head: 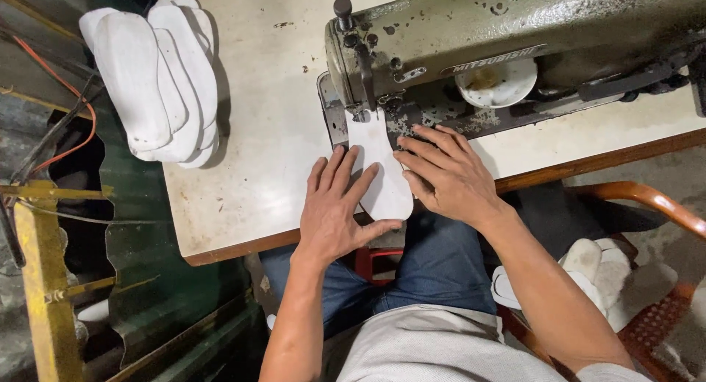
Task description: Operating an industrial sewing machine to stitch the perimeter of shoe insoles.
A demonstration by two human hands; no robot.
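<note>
White insole piece (382,172) sits under my machine's needle (362,116), left hand (334,209) and right hand (448,176) spread flat on it, stitching barely begun, a sewn-or-waiting stack (158,77) beside.

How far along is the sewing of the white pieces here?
Looks done: a stack of white pieces lies at the table's far left. In hand: left hand and right hand press one white piece flat at the sewing machine's needle. Left: probably the white pieces beside the chair.

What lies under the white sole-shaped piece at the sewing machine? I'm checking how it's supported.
The white piece lies on the machine's metal bed and the table, both hands pressing its edges. Whatever sits directly beneath it is covered.
</note>
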